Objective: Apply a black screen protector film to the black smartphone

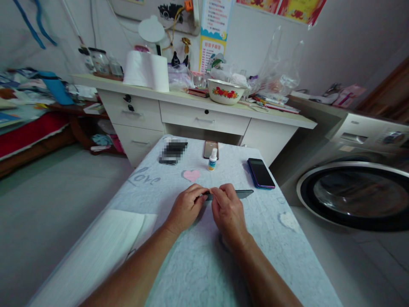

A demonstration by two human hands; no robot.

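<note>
A thin dark phone (245, 194) is held nearly edge-on just above the cloth-covered table. My left hand (187, 207) pinches its left end between thumb and fingers. At the phone's middle, my right hand (228, 211) is closed, thumb and fingertips pressed at the near edge; the fingers hide part of the phone. Beyond the hands stands a small white spray bottle (212, 161) with a blue and yellow label. Behind the bottle lies a gold-brown phone case (207, 149). To the right rests another phone (261, 173), dark screen up, with a purple-blue edge.
A partly blurred dark item (174, 151) lies at the table's far left. White paper or cloth (105, 238) covers the near left side. Behind the table is a white desk (204, 115) bearing a flowered bowl (226, 91). A washing machine (351, 187) stands at right.
</note>
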